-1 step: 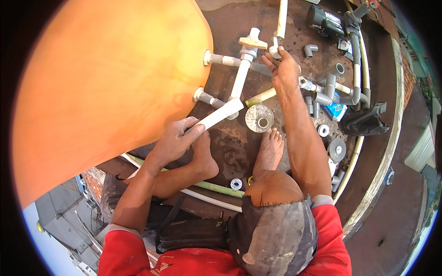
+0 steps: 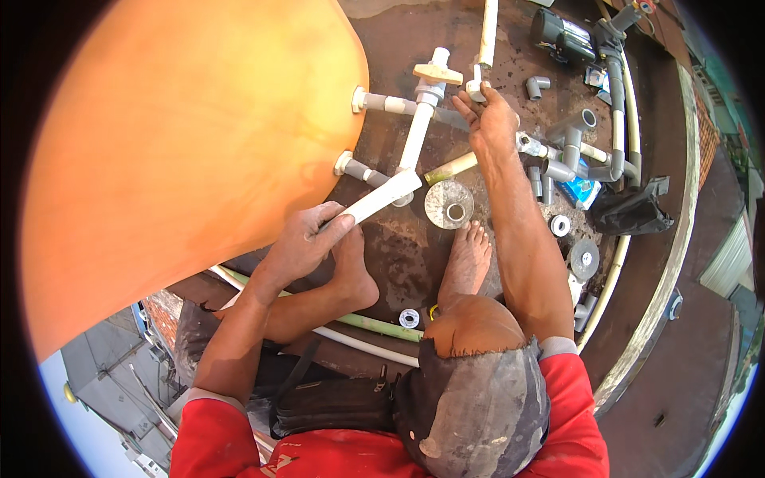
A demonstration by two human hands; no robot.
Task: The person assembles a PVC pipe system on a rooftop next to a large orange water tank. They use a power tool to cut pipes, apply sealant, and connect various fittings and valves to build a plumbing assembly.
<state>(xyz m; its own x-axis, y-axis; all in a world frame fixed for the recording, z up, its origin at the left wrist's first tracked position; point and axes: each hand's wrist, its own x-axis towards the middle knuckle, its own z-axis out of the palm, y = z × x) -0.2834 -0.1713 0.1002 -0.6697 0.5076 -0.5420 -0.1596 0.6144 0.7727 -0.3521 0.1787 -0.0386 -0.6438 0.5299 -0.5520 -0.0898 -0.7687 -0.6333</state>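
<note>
My left hand (image 2: pixel 312 234) is closed round a short white plastic pipe (image 2: pixel 374 201). The pipe's far end lies over or against the joint below an upright white pipe (image 2: pixel 415 142); whether they touch I cannot tell. That upright pipe carries a valve (image 2: pixel 431 94) with a cream handle. Farther forward, my right hand (image 2: pixel 494 119) pinches a small white plastic fitting (image 2: pixel 476 86) at its fingertips, with the other fingers loosely spread. A white pipe (image 2: pixel 488 36) ends just beyond this fitting. Two grey pipe stubs (image 2: pixel 368 175) join the big orange tank (image 2: pixel 199 143).
A round can (image 2: pixel 448 204) stands by my right foot. Grey fittings (image 2: pixel 567 151), a black bag (image 2: pixel 632 210), a grinding disc (image 2: pixel 584 259) and a tape roll (image 2: pixel 409 319) lie around me. A pump (image 2: pixel 562 37) sits at the far right. A raised edge (image 2: pixel 657 295) runs along the right side.
</note>
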